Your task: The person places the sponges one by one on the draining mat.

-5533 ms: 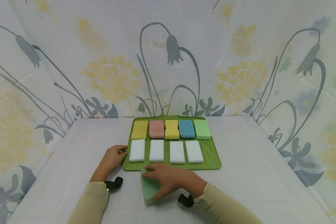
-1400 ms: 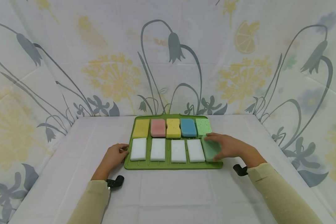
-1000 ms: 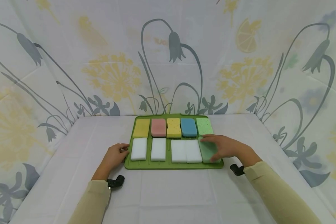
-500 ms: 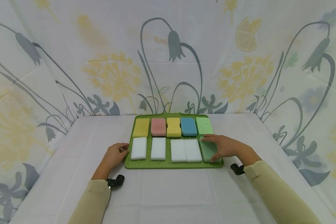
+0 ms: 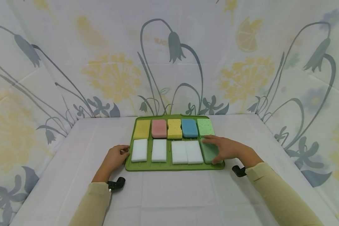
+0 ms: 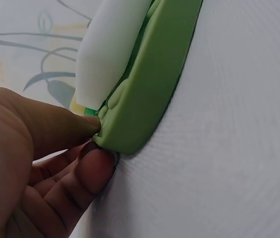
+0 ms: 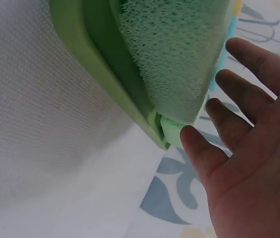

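Note:
In the head view a green ridged tray (image 5: 175, 167) lies on the table with two rows of sponges. My left hand (image 5: 115, 158) pinches its left edge, thumb on the rim and fingers below, as the left wrist view shows. At the near row's right end is a porous green sponge (image 5: 209, 151). Over it my right hand (image 5: 230, 148) spreads its fingers, which look nearly straight and close to the sponge (image 7: 179, 59) in the right wrist view. Left of it, two white sponges (image 5: 179, 153) lie side by side, touching.
Two more white sponges (image 5: 139, 150) sit apart at the near row's left. The far row holds a yellow sponge (image 5: 142, 129), a pink sponge (image 5: 159, 128), a notched yellow sponge (image 5: 174, 129), a blue sponge (image 5: 189, 128) and a speckled green sponge (image 5: 205, 126). Flowered cloth (image 5: 169, 78) hangs behind.
My right hand brought the porous green sponge from the table onto the tray, then slid it left. The adjoining white sponge shifted left against its neighbour. My left hand stayed put.

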Demonstrator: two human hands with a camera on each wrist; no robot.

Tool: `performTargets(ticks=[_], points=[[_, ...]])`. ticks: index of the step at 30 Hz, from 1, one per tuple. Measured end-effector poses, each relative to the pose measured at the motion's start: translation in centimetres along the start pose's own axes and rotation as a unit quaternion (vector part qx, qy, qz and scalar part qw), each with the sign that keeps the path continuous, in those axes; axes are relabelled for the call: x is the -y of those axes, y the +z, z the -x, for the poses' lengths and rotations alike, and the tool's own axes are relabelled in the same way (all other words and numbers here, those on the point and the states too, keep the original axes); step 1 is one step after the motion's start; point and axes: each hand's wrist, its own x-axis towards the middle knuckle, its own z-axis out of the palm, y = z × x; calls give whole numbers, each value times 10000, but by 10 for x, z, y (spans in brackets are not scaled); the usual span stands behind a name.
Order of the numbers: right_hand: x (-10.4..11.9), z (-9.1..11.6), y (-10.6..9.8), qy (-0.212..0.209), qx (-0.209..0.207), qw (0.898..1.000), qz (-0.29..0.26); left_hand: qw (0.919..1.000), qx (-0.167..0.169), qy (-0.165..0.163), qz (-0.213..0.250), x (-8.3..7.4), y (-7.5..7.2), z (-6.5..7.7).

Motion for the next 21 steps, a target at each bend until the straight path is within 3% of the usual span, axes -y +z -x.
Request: performTargets(ticks=[7,15,21], points=[[5,0,-3,-121,-121,9998,120,9998,101,-93,108,-1,-2,1],[17,3,-13,-157,-671,9973,268,9997,243,-23,94,-4,-8,1],[22,7,-18,40,-1244,9919,250,9989,153,225,-389,-15,-26,0]])
